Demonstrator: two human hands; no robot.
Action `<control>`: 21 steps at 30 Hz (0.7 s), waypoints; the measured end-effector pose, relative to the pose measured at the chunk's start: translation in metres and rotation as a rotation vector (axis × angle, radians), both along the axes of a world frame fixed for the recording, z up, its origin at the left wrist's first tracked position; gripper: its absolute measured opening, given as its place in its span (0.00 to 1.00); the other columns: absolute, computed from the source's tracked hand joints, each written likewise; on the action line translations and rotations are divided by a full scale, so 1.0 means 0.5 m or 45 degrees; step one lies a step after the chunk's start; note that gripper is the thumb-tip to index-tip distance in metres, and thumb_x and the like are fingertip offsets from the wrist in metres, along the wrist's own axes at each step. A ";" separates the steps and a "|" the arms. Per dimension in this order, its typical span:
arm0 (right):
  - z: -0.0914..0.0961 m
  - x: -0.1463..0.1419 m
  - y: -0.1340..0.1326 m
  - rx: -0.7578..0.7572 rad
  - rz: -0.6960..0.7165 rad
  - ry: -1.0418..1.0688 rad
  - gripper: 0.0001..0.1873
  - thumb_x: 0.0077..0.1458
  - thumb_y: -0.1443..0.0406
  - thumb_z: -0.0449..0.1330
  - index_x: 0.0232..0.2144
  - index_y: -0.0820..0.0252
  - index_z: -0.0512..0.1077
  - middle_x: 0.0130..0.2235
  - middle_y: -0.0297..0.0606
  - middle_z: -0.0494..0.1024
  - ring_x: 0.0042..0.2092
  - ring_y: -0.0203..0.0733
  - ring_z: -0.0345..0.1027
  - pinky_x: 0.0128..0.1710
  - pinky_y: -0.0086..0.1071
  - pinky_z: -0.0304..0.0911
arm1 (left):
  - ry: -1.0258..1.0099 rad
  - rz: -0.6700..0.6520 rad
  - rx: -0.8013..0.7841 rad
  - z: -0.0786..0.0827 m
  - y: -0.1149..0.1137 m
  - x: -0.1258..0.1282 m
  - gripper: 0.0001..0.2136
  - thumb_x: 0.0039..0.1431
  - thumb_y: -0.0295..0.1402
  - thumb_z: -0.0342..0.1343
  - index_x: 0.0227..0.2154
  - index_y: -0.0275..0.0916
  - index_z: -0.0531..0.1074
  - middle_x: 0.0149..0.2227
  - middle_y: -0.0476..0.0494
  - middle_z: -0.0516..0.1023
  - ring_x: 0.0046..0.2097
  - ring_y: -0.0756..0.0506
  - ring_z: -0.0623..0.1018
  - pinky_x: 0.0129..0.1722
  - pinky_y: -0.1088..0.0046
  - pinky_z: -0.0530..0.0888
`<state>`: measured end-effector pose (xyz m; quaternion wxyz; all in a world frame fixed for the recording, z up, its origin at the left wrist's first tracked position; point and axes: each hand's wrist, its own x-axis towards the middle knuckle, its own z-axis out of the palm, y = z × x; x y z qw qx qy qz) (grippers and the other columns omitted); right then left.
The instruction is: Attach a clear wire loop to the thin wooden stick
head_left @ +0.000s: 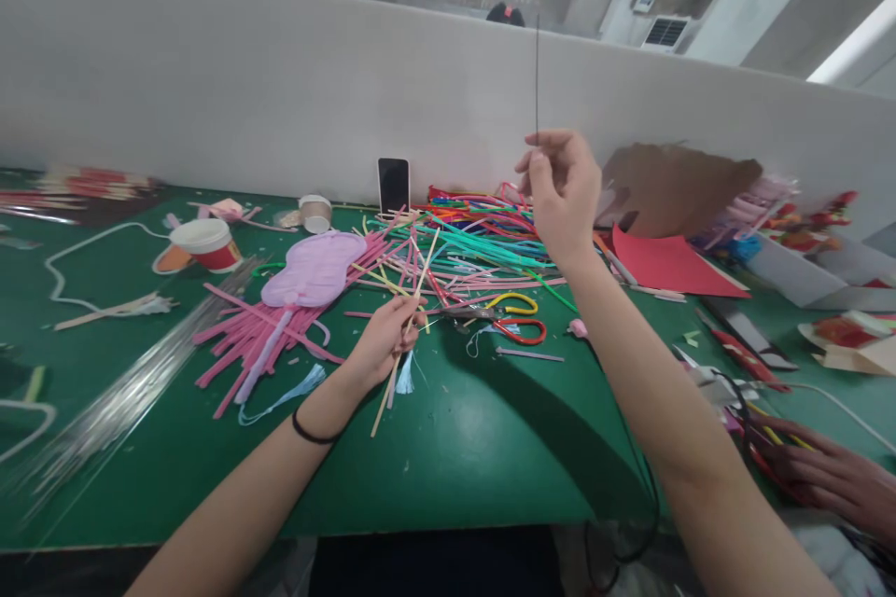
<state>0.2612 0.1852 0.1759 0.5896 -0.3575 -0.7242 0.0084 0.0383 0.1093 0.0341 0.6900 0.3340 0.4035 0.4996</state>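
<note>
My left hand [386, 336] is closed around a thin wooden stick [382, 410] that slants up and away over the table. A pale blue tassel [405, 378] hangs just below these fingers, and a short pale strip lies along the stick. Raised above the table, my right hand [564, 191] pinches a thin dark wire [537, 79] that points straight up. Scissors [514, 317] with yellow and red handles lie to the right of my left hand. A lilac fuzzy fan-like piece [312, 269] rests on pink pipe cleaners [242, 345] to the left.
Colourful pipe cleaners [483, 242] heap up at the back beside a phone [394, 185]. A paper cup [207, 244] and clear thin rods [140, 392] are at left. Red paper [676, 263] lies at right. Another person's hand [819, 466] holds scissors at lower right. A white partition [280, 84] stands behind.
</note>
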 end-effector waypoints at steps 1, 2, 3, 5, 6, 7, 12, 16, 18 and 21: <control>-0.001 -0.008 -0.040 -0.020 -0.014 0.011 0.18 0.69 0.58 0.45 0.51 0.57 0.70 0.34 0.35 0.73 0.32 0.33 0.70 0.31 0.30 0.64 | 0.013 -0.001 0.019 0.002 -0.001 0.000 0.08 0.58 0.34 0.60 0.36 0.35 0.72 0.23 0.52 0.68 0.16 0.60 0.57 0.14 0.84 0.49; -0.009 -0.015 -0.081 -0.071 -0.024 0.008 0.16 0.68 0.59 0.47 0.48 0.57 0.72 0.31 0.34 0.73 0.29 0.33 0.67 0.29 0.29 0.63 | 0.022 -0.003 0.037 0.004 -0.002 0.001 0.08 0.58 0.35 0.60 0.36 0.35 0.73 0.23 0.52 0.68 0.16 0.60 0.56 0.14 0.84 0.49; -0.024 -0.022 -0.120 -0.151 -0.024 -0.025 0.14 0.67 0.60 0.50 0.45 0.58 0.73 0.29 0.33 0.72 0.26 0.32 0.65 0.27 0.29 0.61 | 0.027 -0.008 0.052 0.006 -0.003 0.001 0.08 0.58 0.35 0.60 0.35 0.34 0.73 0.23 0.53 0.67 0.16 0.61 0.55 0.14 0.84 0.49; -0.071 -0.033 -0.182 -0.304 -0.014 -0.084 0.11 0.64 0.62 0.54 0.40 0.59 0.75 0.24 0.31 0.71 0.22 0.32 0.60 0.24 0.28 0.58 | 0.047 -0.013 0.082 0.009 -0.003 0.004 0.09 0.58 0.36 0.59 0.34 0.33 0.73 0.23 0.52 0.66 0.16 0.61 0.55 0.15 0.83 0.49; -0.099 -0.038 -0.203 -0.387 -0.009 -0.102 0.10 0.63 0.63 0.55 0.40 0.59 0.76 0.25 0.31 0.73 0.22 0.32 0.60 0.24 0.28 0.59 | 0.068 -0.014 0.099 0.010 -0.004 0.006 0.09 0.58 0.35 0.58 0.33 0.32 0.74 0.23 0.52 0.66 0.16 0.60 0.55 0.15 0.83 0.49; -0.128 -0.041 -0.218 -0.448 -0.001 -0.110 0.10 0.63 0.63 0.56 0.41 0.59 0.76 0.27 0.33 0.76 0.23 0.33 0.62 0.25 0.29 0.60 | 0.095 -0.017 0.116 0.011 -0.004 0.007 0.08 0.57 0.33 0.58 0.32 0.32 0.74 0.23 0.52 0.66 0.16 0.60 0.55 0.15 0.83 0.49; -0.239 -0.044 -0.216 -0.529 -0.020 -0.158 0.13 0.64 0.64 0.55 0.45 0.59 0.76 0.34 0.37 0.82 0.29 0.38 0.71 0.32 0.32 0.66 | 0.138 -0.053 0.189 0.016 -0.009 0.012 0.08 0.52 0.27 0.59 0.35 0.30 0.77 0.25 0.49 0.68 0.19 0.60 0.58 0.17 0.83 0.51; -0.266 -0.038 -0.207 -0.345 -0.068 -0.257 0.12 0.63 0.66 0.54 0.44 0.59 0.75 0.40 0.40 0.82 0.34 0.40 0.73 0.37 0.33 0.68 | 0.083 -0.074 0.207 0.020 -0.011 0.011 0.15 0.53 0.32 0.62 0.44 0.34 0.77 0.28 0.48 0.71 0.20 0.59 0.59 0.17 0.82 0.51; -0.269 -0.037 -0.210 -0.283 -0.089 -0.289 0.11 0.63 0.67 0.54 0.43 0.59 0.75 0.39 0.40 0.81 0.35 0.40 0.74 0.38 0.33 0.68 | 0.086 -0.094 0.208 0.022 -0.012 0.010 0.18 0.53 0.34 0.63 0.48 0.36 0.76 0.27 0.50 0.69 0.19 0.59 0.57 0.17 0.81 0.48; -0.271 -0.038 -0.217 -0.227 -0.126 -0.298 0.10 0.63 0.67 0.54 0.42 0.59 0.75 0.38 0.40 0.82 0.37 0.41 0.75 0.37 0.32 0.67 | 0.136 -0.091 0.225 0.024 -0.015 0.012 0.16 0.53 0.34 0.63 0.45 0.35 0.78 0.24 0.53 0.65 0.18 0.60 0.55 0.17 0.80 0.46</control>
